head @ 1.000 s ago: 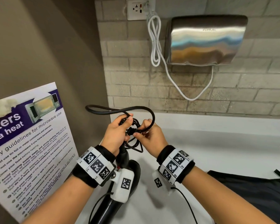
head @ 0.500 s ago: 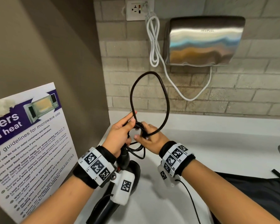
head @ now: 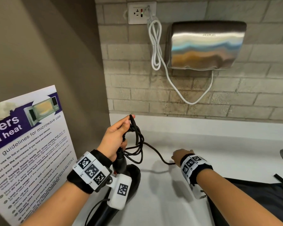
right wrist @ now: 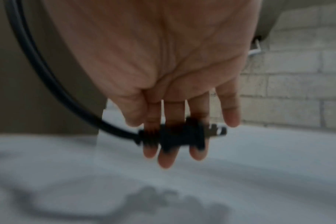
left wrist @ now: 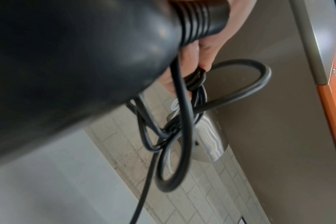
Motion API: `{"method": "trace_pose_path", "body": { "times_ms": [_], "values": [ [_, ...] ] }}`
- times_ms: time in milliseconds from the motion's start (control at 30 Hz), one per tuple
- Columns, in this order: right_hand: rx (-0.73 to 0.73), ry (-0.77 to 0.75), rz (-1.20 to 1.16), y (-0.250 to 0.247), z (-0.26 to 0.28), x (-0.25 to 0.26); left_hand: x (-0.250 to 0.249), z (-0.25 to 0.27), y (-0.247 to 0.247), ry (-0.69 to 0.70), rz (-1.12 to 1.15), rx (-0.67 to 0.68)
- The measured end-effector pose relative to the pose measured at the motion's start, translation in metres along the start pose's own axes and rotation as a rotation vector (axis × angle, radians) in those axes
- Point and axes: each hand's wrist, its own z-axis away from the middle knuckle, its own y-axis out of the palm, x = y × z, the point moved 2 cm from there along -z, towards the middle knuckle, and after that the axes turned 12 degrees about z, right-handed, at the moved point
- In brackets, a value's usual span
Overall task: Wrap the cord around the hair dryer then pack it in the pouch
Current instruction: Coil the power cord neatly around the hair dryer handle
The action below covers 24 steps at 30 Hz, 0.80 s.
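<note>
**Cord partly coiled, pouch still waiting**

Head view: the left hand (head: 116, 137) grips the dryer (head: 121, 180) by its handle and pinches several loops of cord (head: 138, 144) above it, near the left wall. A loose length runs right across the counter (head: 219, 144) to the right hand (head: 182, 156), low over the surface. The dark pouch (head: 255, 198) lies flat at the near right, nothing in it.

Left wrist view: fingers (left wrist: 197, 56) curl round the bunched loops just past the handle; the coils hang slack, not wound on the body.

Right wrist view, blurred: the plug (right wrist: 180, 134) sits across nearly straight fingertips (right wrist: 166, 160); whether the thumb clamps it I cannot tell.

By my judgement the winding is unfinished, the tail is still to gather, and packing has not begun.
</note>
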Motion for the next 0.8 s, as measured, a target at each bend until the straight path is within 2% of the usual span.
{"method": "trace_pose_path", "body": {
  "times_ms": [67,167,267,333,433,533,700,800],
  "values": [
    [-0.073,-0.093,-0.247,-0.01,0.005,0.013,0.001,-0.001,0.001,0.003,-0.017,-0.003],
    [-0.131,-0.333,-0.633,-0.03,0.02,0.035,0.003,-0.003,0.001,0.009,-0.049,-0.006],
    [-0.163,-0.624,-0.866,-0.053,0.038,0.06,0.003,-0.004,0.002,0.021,-0.064,0.0],
    [-0.191,-0.733,-0.934,-0.061,0.043,0.072,0.002,-0.005,0.001,0.021,-0.056,-0.008],
    [-0.311,-0.671,-1.076,-0.067,0.039,0.078,0.002,-0.004,0.0,0.015,-0.036,-0.003],
    [-0.449,-0.512,-0.975,-0.067,0.025,0.072,0.001,-0.002,-0.002,0.013,0.001,0.017],
    [-0.406,-0.235,-0.782,-0.04,-0.009,0.041,0.0,0.001,-0.005,0.004,-0.024,0.041],
    [-0.391,-0.168,-0.701,-0.037,-0.012,0.042,0.0,0.0,-0.003,-0.001,-0.02,0.018]
  ]
}}
